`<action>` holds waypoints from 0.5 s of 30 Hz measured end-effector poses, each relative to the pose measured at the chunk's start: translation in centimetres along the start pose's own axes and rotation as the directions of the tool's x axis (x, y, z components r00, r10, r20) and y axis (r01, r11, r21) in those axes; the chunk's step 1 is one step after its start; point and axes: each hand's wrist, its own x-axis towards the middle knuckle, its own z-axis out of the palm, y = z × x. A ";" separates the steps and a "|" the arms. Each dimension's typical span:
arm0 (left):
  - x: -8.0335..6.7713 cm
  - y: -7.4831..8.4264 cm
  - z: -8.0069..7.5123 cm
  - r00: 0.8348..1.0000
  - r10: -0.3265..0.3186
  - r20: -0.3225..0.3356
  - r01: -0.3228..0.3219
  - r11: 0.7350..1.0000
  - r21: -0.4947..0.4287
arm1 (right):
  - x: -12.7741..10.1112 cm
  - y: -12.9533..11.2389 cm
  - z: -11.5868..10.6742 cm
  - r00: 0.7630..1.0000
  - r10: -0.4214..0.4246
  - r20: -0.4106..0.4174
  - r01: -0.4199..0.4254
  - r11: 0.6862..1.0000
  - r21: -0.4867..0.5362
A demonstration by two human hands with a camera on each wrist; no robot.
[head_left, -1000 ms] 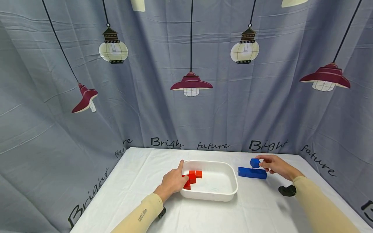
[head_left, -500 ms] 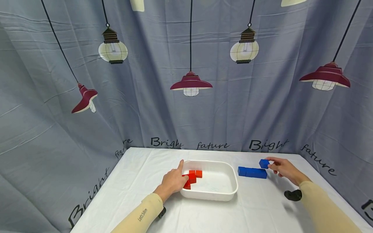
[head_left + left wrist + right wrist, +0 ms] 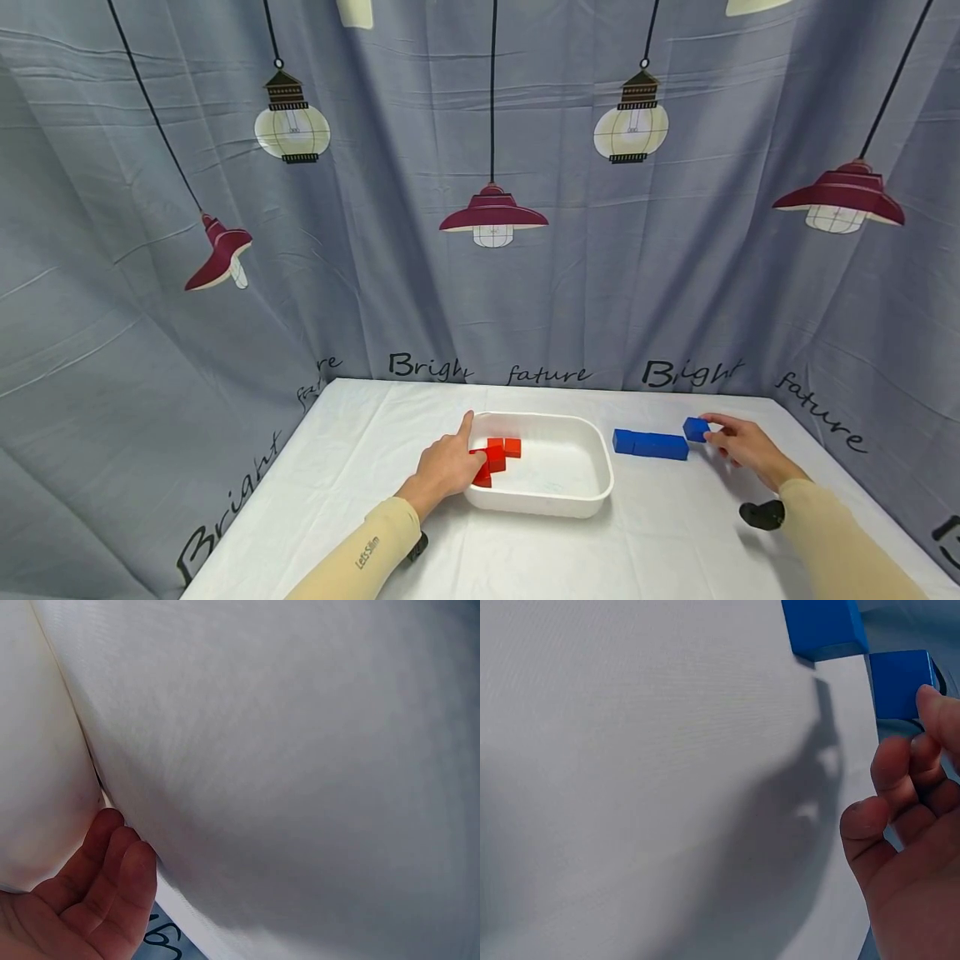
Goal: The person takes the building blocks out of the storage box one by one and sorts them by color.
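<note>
In the head view my left hand (image 3: 444,468) grips the left side of a white tray (image 3: 558,471), thumb over the rim and index finger stretched along it. The left wrist view shows its other fingers (image 3: 135,881) curled against the tray's outer wall. Several red blocks (image 3: 496,458) lie inside, partly hidden by that hand. My right hand (image 3: 752,450) pinches a blue cube (image 3: 696,429) between thumb and fingertips, close to the right end of a row of blue blocks (image 3: 651,445). In the right wrist view the held cube (image 3: 901,685) appears raised, its shadow on the cloth.
A white cloth covers the table (image 3: 652,542). Behind it hangs a grey-blue curtain (image 3: 375,275) printed with lamps and lettering. The blue row stands right of the tray, with a gap between them. A black wrist device (image 3: 762,515) hangs under the right sleeve.
My right hand has moved the blue cube rightward and lower, from above the blue row to beside its right end. The left hand and tray have stayed put.
</note>
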 end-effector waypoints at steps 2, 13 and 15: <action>0.0 0.0 0.0 1.000 0.001 0.001 -0.001 1.000 -0.005 | 0.0 0.2 0.1 1.000 0.013 -0.004 -0.013 1.000 -0.002; 0.1 -0.1 0.1 1.000 0.004 0.005 -0.004 1.000 0.004 | -0.2 1.3 0.6 0.997 0.074 -0.008 -0.074 0.997 0.000; 0.1 -0.1 0.1 1.000 0.005 0.006 -0.005 1.000 0.003 | -0.2 1.4 0.8 0.997 0.079 -0.006 -0.079 0.997 0.002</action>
